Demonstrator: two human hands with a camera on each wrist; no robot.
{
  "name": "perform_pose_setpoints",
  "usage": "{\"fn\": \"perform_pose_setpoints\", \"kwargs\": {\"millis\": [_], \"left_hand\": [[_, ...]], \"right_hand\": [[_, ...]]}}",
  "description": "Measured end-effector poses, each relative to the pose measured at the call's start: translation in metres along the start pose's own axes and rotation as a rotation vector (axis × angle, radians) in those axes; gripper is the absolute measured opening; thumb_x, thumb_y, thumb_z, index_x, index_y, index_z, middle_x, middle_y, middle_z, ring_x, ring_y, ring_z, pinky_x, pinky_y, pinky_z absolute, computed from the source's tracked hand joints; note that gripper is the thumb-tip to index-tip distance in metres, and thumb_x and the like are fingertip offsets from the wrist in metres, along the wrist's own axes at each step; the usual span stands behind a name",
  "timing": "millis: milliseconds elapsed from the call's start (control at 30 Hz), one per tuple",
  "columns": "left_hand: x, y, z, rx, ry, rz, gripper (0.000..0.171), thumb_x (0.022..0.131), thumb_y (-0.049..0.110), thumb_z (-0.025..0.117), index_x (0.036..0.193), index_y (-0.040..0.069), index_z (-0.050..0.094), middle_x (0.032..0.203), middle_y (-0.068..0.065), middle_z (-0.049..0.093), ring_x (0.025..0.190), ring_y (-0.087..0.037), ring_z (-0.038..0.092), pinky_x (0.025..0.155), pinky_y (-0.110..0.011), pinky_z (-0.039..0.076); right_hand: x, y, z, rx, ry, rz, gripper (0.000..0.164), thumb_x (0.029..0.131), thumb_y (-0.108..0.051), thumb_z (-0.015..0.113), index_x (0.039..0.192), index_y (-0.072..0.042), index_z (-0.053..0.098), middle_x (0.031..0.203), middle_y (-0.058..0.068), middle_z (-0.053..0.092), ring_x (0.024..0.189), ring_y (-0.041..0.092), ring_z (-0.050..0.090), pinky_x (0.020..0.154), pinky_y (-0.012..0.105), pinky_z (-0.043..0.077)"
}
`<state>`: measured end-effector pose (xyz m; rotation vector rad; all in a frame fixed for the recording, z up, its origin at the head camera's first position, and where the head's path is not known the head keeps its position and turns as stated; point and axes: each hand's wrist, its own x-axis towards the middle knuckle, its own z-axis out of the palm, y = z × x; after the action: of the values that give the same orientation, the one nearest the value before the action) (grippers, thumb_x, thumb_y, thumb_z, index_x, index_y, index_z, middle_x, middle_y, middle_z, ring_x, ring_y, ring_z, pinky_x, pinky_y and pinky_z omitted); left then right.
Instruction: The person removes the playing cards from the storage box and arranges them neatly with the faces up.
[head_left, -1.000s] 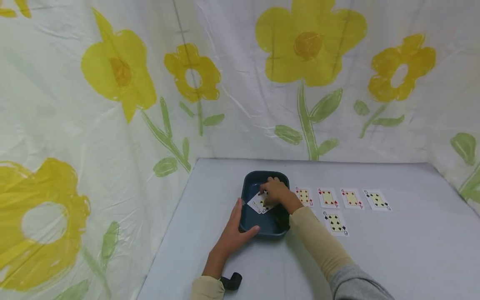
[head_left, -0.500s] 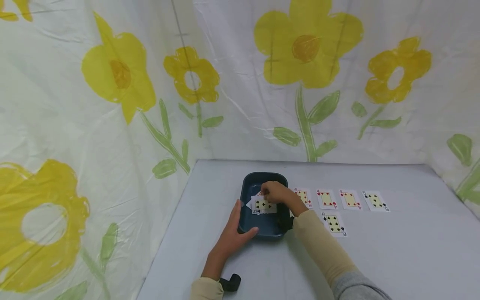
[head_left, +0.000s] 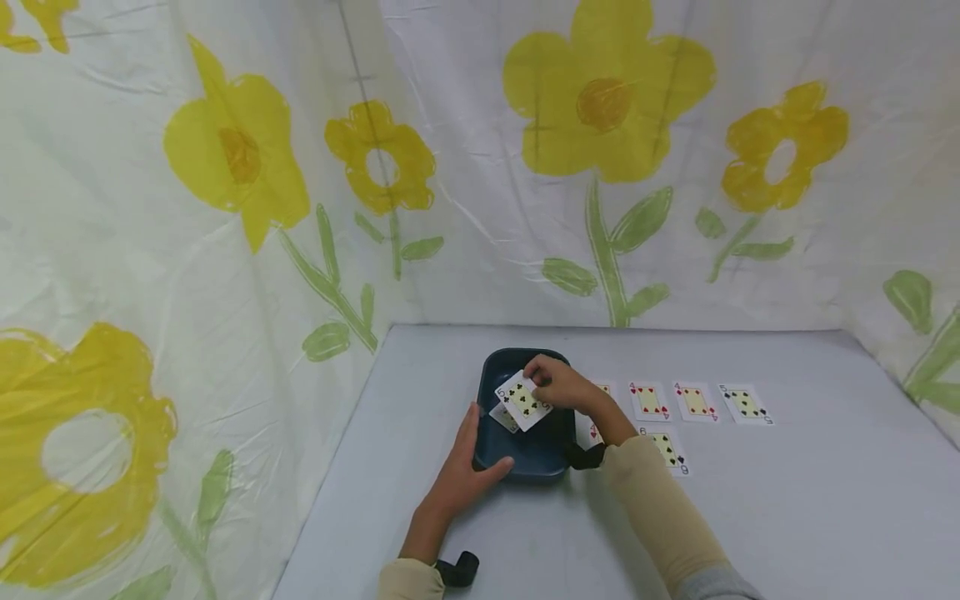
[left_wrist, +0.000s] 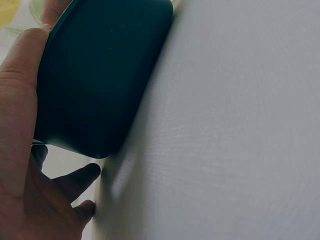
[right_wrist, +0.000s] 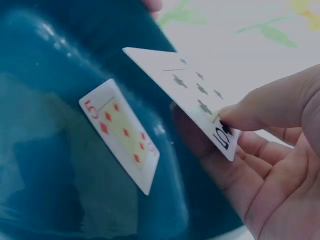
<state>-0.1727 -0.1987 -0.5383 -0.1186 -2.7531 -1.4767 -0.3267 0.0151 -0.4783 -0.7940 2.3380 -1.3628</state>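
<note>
A dark teal plastic tray [head_left: 528, 462] sits on the table. My left hand [head_left: 457, 471] rests at its near left corner, fingers along the side wall and thumb against the near edge. In the left wrist view, the thumb [left_wrist: 22, 65] lies at the tray's rim. My right hand [head_left: 562, 385] holds a five of clubs playing card [head_left: 523, 400] above the tray, pinched at one corner between thumb and fingers. The held card [right_wrist: 190, 85] is tilted in the right wrist view. Below it, a five of diamonds [right_wrist: 122, 132] lies in the tray.
Right of the tray, cards lie face up: a four of hearts [head_left: 649, 402], a four of diamonds [head_left: 696, 402] and a five of spades [head_left: 745, 405]. In front, a six of spades [head_left: 666, 450] and a red four [head_left: 596, 435] are partly covered by the right arm. A flowered curtain [head_left: 465, 283] hangs behind.
My right hand has lifted the five of clubs from the cards in the tray and turned it, moving slightly right. My left hand stays at the tray's corner.
</note>
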Motion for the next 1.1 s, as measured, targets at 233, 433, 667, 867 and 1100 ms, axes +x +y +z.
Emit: {"fn": "perform_pose_setpoints", "kwargs": {"millis": [233,433,667,867,1100], "left_hand": [[-0.001,0.001,0.002,0.019,0.014,-0.027,0.103,0.09,0.05,0.072,0.163,0.024,0.003,0.167,0.008,0.002,0.152,-0.016,0.004,0.118,-0.054,0.017],[-0.001,0.0,0.002,0.025,0.037,-0.025,0.103,0.089,0.048,0.073,0.163,0.024,0.005,0.167,0.006,0.004,0.152,-0.018,0.006,0.117,-0.055,0.018],[-0.002,0.0,0.003,0.013,0.025,-0.024,0.104,0.089,0.048,0.073,0.163,0.028,0.002,0.168,0.005,0.004,0.152,-0.019,0.006,0.116,-0.057,0.019],[-0.001,-0.001,0.004,0.021,0.027,-0.027,0.105,0.089,0.051,0.073,0.162,0.029,0.001,0.167,0.007,0.003,0.152,-0.017,0.006,0.117,-0.056,0.017],[0.0,-0.001,0.004,0.028,0.027,-0.028,0.105,0.089,0.051,0.072,0.163,0.028,0.001,0.167,0.007,0.004,0.152,-0.017,0.006,0.117,-0.056,0.018]], "right_hand": [[-0.024,-0.002,-0.014,0.046,0.162,0.01,0.027,0.088,0.004,0.062,0.115,0.002,0.058,0.102,0.016,0.061,0.094,0.029,0.056,0.073,0.036,0.048],[-0.05,0.009,-0.023,0.097,0.262,0.113,0.028,0.091,0.0,0.062,0.119,0.001,0.058,0.104,0.016,0.06,0.09,0.028,0.058,0.067,0.033,0.049],[-0.091,0.028,-0.042,0.09,0.351,0.224,0.032,0.094,-0.005,0.061,0.125,0.0,0.054,0.112,0.017,0.06,0.099,0.03,0.057,0.074,0.033,0.051],[-0.122,0.05,-0.057,0.076,0.392,0.286,0.035,0.095,-0.006,0.062,0.128,0.002,0.055,0.116,0.018,0.058,0.101,0.03,0.057,0.075,0.033,0.051],[-0.154,0.069,-0.071,0.052,0.429,0.355,0.038,0.095,-0.007,0.062,0.13,0.004,0.054,0.116,0.019,0.057,0.105,0.032,0.054,0.075,0.032,0.051]]}}
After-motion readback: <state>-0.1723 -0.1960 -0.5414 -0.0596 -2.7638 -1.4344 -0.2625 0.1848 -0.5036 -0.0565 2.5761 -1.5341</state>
